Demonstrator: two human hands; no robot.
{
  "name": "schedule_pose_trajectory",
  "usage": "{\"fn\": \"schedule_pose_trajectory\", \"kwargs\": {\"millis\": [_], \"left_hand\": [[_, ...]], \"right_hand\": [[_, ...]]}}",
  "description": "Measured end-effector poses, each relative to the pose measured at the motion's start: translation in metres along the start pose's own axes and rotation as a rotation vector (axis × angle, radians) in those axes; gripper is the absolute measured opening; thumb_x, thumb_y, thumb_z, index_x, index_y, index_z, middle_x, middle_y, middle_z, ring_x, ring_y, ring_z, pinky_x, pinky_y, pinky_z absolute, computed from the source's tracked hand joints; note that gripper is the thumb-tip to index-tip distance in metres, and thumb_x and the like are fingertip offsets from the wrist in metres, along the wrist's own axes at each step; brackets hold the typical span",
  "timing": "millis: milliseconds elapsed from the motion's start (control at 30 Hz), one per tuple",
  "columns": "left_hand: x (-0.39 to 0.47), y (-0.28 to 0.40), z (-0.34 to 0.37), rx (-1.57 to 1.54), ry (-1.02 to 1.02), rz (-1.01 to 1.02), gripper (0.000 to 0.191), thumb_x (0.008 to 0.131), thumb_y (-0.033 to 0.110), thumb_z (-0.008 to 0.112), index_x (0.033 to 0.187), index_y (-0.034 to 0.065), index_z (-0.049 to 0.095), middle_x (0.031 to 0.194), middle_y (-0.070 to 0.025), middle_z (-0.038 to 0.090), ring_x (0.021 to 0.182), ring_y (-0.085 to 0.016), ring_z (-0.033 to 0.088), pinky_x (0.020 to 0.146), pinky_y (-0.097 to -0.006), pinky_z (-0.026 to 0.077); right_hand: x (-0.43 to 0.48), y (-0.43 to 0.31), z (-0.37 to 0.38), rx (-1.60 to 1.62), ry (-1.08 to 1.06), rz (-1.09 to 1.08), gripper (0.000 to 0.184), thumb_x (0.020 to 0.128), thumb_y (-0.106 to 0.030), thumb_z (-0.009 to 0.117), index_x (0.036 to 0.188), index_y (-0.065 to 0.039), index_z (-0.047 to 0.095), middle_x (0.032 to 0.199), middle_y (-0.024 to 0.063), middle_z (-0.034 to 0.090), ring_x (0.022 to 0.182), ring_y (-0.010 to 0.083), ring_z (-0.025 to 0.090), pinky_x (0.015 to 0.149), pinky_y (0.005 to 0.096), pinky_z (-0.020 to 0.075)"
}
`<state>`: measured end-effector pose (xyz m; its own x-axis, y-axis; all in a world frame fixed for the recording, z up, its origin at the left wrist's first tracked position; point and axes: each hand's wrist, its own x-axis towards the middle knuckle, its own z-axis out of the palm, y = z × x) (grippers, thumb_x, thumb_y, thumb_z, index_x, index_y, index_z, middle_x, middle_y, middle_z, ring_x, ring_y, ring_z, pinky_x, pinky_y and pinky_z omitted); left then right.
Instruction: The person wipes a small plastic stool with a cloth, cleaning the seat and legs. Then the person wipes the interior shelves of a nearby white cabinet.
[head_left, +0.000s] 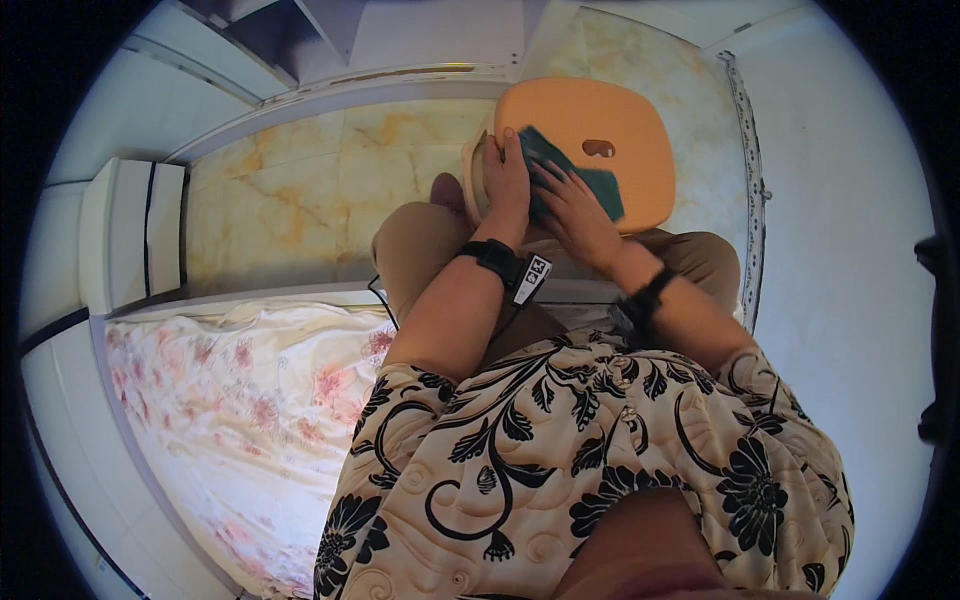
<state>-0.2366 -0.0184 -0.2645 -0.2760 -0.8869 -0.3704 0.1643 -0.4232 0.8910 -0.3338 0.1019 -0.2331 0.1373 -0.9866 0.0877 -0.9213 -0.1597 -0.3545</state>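
An orange plastic stool (637, 142) with an oval slot in its top stands before me, between my knees. A dark green cloth (600, 187) lies partly folded over the stool's near left part. My left hand (508, 180) is at the left edge of the cloth, its thumb along that edge and its fingers reaching down the stool's side. My right hand (574, 206) rests on the cloth with its fingers spread. The underside of the cloth, and whatever may be within its fold, is hidden.
A bed with a floral sheet (262, 390) is behind me on the left. A white cabinet (131, 236) stands at the far left, and a white door panel (832, 225) at the right. Marble-patterned floor tiles (300, 172) lie ahead. A black cable (382, 304) hangs beside my left thigh.
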Motion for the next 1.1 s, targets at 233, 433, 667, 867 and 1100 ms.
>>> {"fn": "schedule_pose_trajectory", "kwargs": {"millis": [233,433,667,867,1100], "left_hand": [[-0.003,0.006,0.003,-0.080,0.053,0.026,0.061,0.103,0.046,0.051,0.137,-0.0054,0.050,0.133,-0.0185,0.058,0.119,-0.027,0.056,0.099,-0.0346,0.044],[0.000,0.001,0.000,0.191,0.048,0.048,0.072,0.099,0.044,0.057,0.148,-0.0053,0.038,0.143,-0.0197,0.052,0.129,-0.029,0.052,0.105,-0.0351,0.041],[0.006,-0.011,0.003,0.259,0.063,0.090,0.069,0.096,0.035,0.064,0.145,-0.0066,0.040,0.140,-0.0225,0.053,0.126,-0.031,0.054,0.104,-0.0365,0.043],[0.011,-0.018,0.004,0.264,0.079,0.064,0.082,0.093,0.042,0.065,0.145,-0.0131,0.034,0.146,-0.0301,0.042,0.136,-0.040,0.044,0.113,-0.0416,0.035],[-0.002,-0.005,0.005,0.288,0.112,0.104,0.078,0.095,0.043,0.061,0.147,-0.0095,0.034,0.147,-0.0274,0.044,0.136,-0.038,0.044,0.113,-0.0415,0.034]], "right_hand": [[0.135,0.077,-0.004,-0.263,0.046,-0.157,0.041,0.097,-0.018,0.055,0.138,-0.012,0.055,0.150,0.0127,0.046,0.138,0.0329,0.043,0.115,0.0460,0.0349],[0.149,0.168,-0.037,-0.201,0.065,0.375,0.040,0.100,-0.033,0.047,0.123,-0.006,0.064,0.128,0.0208,0.063,0.112,0.0411,0.060,0.101,0.0472,0.0459],[0.033,0.260,-0.053,-0.144,0.191,0.771,0.043,0.104,-0.028,0.040,0.133,0.001,0.051,0.125,0.0270,0.060,0.106,0.0471,0.059,0.090,0.0514,0.0496],[-0.073,0.160,-0.013,-0.048,0.556,0.609,0.044,0.102,-0.022,0.047,0.135,0.007,0.050,0.136,0.0349,0.048,0.125,0.0517,0.045,0.108,0.0502,0.0369],[-0.088,-0.004,-0.007,-0.101,0.152,0.273,0.054,0.088,-0.010,0.065,0.140,-0.004,0.051,0.148,0.0236,0.041,0.141,0.0432,0.036,0.116,0.0559,0.0276]]}}
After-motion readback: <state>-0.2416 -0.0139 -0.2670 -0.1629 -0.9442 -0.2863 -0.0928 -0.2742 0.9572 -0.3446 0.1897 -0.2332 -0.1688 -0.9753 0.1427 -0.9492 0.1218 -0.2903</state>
